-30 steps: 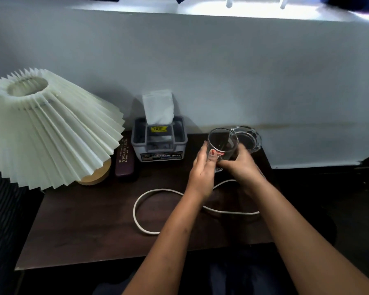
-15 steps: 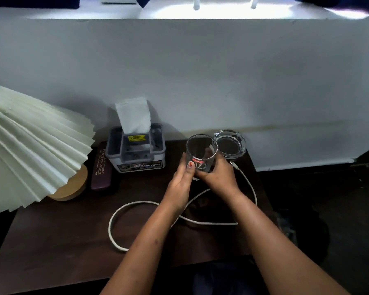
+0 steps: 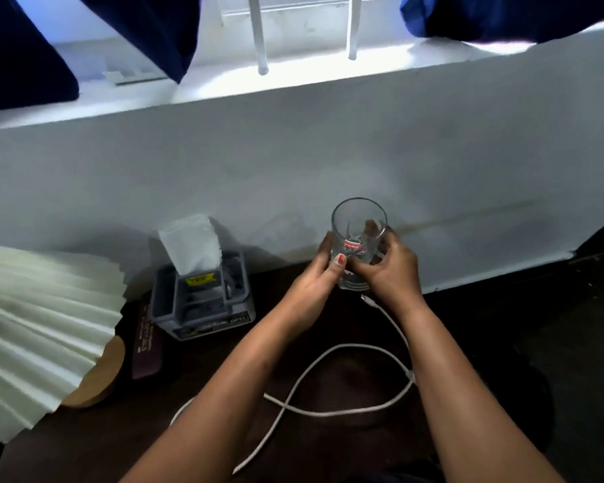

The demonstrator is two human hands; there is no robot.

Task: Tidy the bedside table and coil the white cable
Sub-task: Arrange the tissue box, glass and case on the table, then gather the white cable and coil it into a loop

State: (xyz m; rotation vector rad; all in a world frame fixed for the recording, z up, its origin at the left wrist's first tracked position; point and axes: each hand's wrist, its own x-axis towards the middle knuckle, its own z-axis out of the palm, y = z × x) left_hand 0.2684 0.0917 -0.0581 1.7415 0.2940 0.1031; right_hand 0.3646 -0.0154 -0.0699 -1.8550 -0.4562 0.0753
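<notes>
A clear drinking glass (image 3: 358, 224) with a red mark stands upright above the back of the dark bedside table (image 3: 335, 444). My left hand (image 3: 316, 282) grips its left side and my right hand (image 3: 387, 271) wraps its right side and base. The white cable (image 3: 332, 411) lies loose on the table in a crossed loop below my hands, one end (image 3: 367, 300) near my right wrist. My forearms hide parts of it. The glass ashtray seen earlier is hidden behind the glass and my right hand.
A grey tissue box (image 3: 203, 301) with a white tissue sticking up stands at the back left. A maroon case (image 3: 147, 346) lies beside it. A pleated cream lampshade (image 3: 39, 329) on a wooden base (image 3: 98, 378) fills the left. White wall (image 3: 293, 162) runs behind.
Both hands have lifted the glass higher, and it now hides the ashtray. The view tilted up and shifted, so the window ledge shows. The cable has not moved.
</notes>
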